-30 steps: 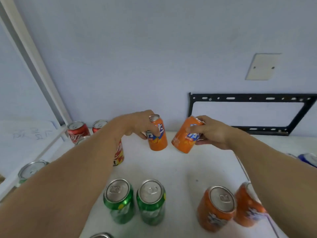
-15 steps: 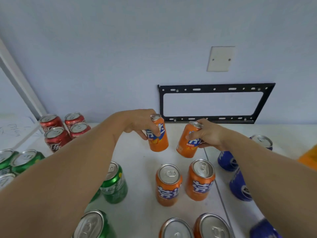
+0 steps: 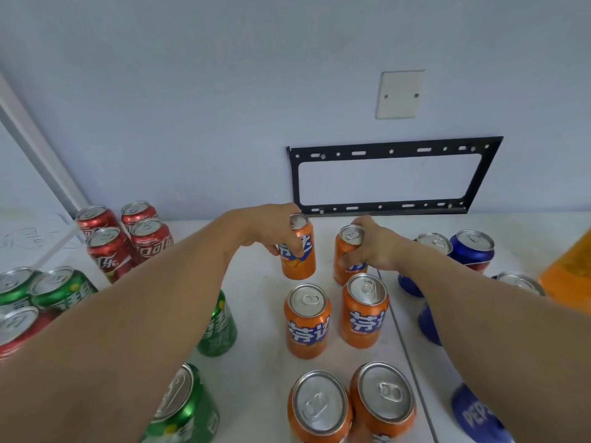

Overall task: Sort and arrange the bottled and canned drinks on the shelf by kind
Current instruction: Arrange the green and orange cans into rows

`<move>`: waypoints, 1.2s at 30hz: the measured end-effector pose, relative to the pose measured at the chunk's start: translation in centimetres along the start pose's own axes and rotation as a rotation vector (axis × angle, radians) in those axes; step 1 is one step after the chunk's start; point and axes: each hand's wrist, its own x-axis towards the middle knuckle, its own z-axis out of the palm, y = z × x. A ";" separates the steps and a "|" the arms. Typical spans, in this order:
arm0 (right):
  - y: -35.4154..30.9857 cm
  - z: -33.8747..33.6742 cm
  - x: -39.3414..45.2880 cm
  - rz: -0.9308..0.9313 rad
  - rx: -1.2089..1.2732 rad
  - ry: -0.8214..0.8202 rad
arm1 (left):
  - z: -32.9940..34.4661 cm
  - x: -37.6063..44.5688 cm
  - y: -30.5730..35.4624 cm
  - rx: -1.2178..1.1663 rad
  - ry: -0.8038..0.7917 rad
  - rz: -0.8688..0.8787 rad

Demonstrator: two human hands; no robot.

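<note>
Your left hand [image 3: 270, 233] grips an orange can [image 3: 298, 251] from above and behind, fingers curled round its upper wall; the can tilts slightly and looks clear of the shelf [image 3: 256, 372], though the contact under it cannot be confirmed. Your right hand [image 3: 372, 247] grips a second orange can [image 3: 347, 260] by its rim and shoulder, thumb toward you. This top-down hold leaves each base free for setting down, a sensible grasp for placement.

Taking the black wall bracket [image 3: 387, 177] as reference: both held cans sit just below its lower-left corner, side by side with a gap between them. Nearer you from the bracket, two orange cans [image 3: 308, 321] stand upright as a pair, and another orange pair [image 3: 351, 407] stands nearer still. The held cans appear intended as the back row of this orange block, which would explain their matched spacing.

Left of the bracket, red cans [image 3: 128, 241] cluster against the wall; green cans [image 3: 60, 289] lie farther left and nearer you. Below the bracket's right end, blue cans [image 3: 471, 251] are grouped. Sorting by kind appears well advanced.
</note>
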 end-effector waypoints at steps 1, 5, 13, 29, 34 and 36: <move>-0.2 0.1 -0.2 -0.004 -0.006 0.008 | 0.1 -0.1 0.0 0.022 0.006 0.004; -1.3 0.1 -1.1 -0.060 -0.064 0.137 | 0.6 -0.3 -0.2 0.073 0.021 0.036; -2.7 -0.3 -3.6 -0.091 -0.247 0.272 | 2.7 0.2 -0.2 0.200 0.047 0.105; -8.0 2.1 -9.7 -0.322 -0.869 0.378 | -0.6 -9.7 -0.8 0.956 0.508 0.278; -11.4 5.9 -13.6 -0.460 -1.004 0.379 | 0.1 -17.8 -2.8 1.151 0.650 0.277; -12.8 7.7 -15.4 -0.506 -1.006 0.373 | 0.5 -21.1 -3.8 1.206 0.694 0.261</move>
